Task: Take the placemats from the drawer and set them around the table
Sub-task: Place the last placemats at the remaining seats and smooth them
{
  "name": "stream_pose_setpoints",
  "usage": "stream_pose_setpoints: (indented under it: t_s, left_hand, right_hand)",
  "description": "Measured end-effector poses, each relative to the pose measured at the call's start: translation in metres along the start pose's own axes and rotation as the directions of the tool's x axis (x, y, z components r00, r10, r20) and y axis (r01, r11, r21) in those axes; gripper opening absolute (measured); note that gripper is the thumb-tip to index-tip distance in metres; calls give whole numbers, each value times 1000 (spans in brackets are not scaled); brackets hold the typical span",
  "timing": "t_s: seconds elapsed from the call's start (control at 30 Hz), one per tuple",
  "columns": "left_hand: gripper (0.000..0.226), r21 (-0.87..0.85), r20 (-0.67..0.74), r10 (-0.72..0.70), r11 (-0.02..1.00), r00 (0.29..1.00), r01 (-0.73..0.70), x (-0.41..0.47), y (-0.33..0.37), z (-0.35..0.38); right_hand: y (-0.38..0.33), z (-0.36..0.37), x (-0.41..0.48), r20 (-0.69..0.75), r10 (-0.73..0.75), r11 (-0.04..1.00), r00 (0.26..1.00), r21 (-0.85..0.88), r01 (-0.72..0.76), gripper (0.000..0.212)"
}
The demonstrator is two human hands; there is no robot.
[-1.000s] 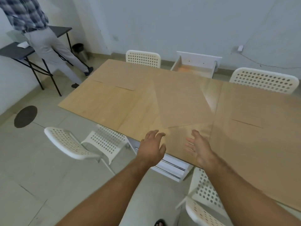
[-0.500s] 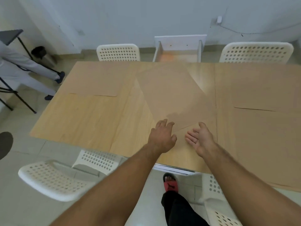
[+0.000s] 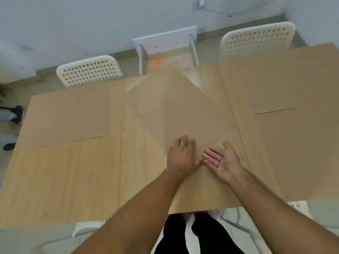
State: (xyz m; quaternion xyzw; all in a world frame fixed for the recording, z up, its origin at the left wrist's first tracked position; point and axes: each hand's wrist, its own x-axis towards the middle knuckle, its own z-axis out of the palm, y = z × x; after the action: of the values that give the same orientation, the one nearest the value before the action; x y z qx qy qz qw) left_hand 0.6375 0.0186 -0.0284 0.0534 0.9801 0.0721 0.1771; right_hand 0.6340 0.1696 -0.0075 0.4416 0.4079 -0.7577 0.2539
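A tan placemat [image 3: 176, 110] lies askew like a diamond in the middle of the light wooden table [image 3: 73, 176]. My left hand [image 3: 182, 155] rests palm down on its near corner. Beside it my right hand [image 3: 222, 160] hovers palm up with fingers apart, holding nothing. Another placemat [image 3: 71, 114] lies flat at the far left. Two more placemats [image 3: 275, 81] [image 3: 297, 153] cover the right side. A white drawer [image 3: 165, 40] stands pulled out beyond the far edge.
Two white perforated chairs [image 3: 89, 69] [image 3: 256, 40] stand at the far side, against a pale wall. Another person's feet [image 3: 12, 114] show at the far left. My legs [image 3: 198, 235] and parts of white chairs [image 3: 242, 222] are below the near edge.
The view has swung to face the table squarely and looks down more steeply. Both hands have moved forward over the near corner of the middle placemat; the left now lies on it.
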Motion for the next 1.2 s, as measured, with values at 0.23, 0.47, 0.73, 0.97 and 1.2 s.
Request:
stream_pose_setpoints:
  t_s: [0.23, 0.47, 0.73, 0.97, 1.2]
  left_hand:
    - [61, 107, -57, 129, 987, 990, -123, 16, -11, -10]
    - [60, 117, -51, 145, 983, 988, -138, 24, -12, -20]
    - [61, 37, -46, 151, 988, 988, -149, 29, -20, -22]
    - [57, 40, -15, 169, 985, 985, -168, 23, -22, -20]
    - [35, -32, -306, 291, 949, 907, -315, -11, -20, 5]
  right_hand:
    - [15, 3, -3, -184, -172, 969, 968, -209, 133, 50]
    - [18, 16, 5, -230, -446, 828, 865, -472, 301, 44]
    - [14, 24, 23, -220, -265, 952, 939, -216, 218, 9]
    - [13, 42, 24, -201, -406, 895, 892, -286, 343, 18]
    - [8, 69, 31, -210, -284, 952, 935, -173, 251, 11]
